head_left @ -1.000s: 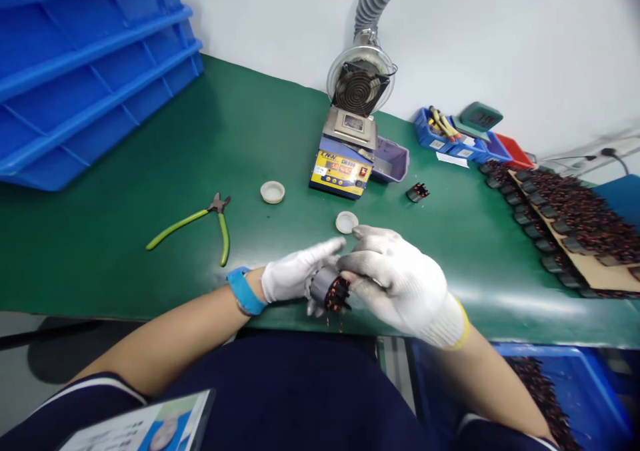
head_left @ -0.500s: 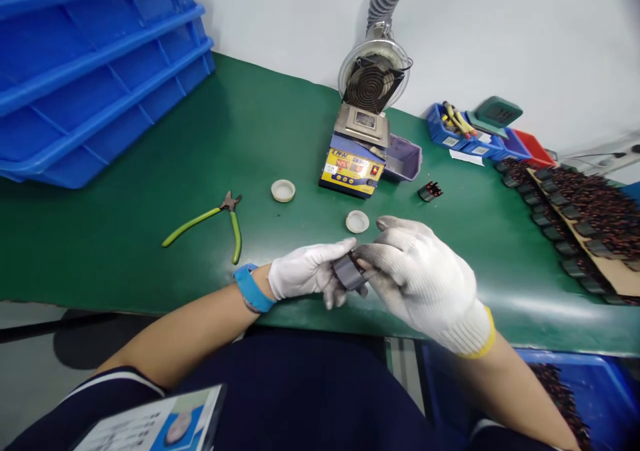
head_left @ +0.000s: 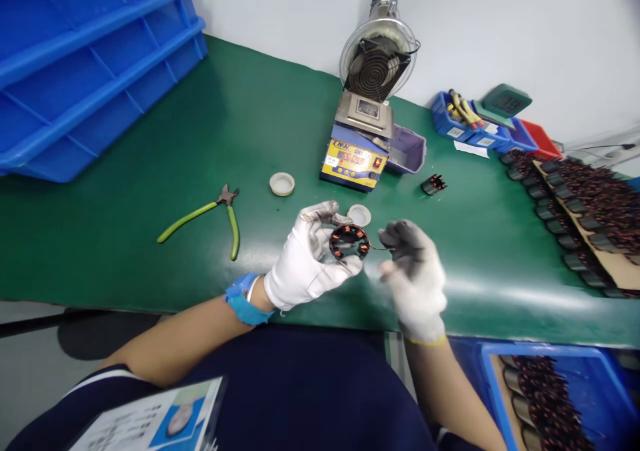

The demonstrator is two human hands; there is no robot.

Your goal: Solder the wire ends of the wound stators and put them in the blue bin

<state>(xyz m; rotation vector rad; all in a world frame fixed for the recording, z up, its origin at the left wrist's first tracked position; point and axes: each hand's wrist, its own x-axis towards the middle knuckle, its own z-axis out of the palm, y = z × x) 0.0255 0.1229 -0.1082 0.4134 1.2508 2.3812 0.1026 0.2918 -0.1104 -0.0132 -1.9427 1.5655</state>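
**Copper-wound ring (head_left: 349,243) held in left hand (head_left: 311,259)**

The left hand's fingers and thumb curl closed around the ring, its open end showing. At the ring's three o'clock, the right hand (head_left: 414,274) is half-curled beside a thin wire (head_left: 381,248); blur hides whether it grips it. Pliers (head_left: 227,197) lie at ten o'clock, the yellow-fronted machine (head_left: 354,163) at twelve.
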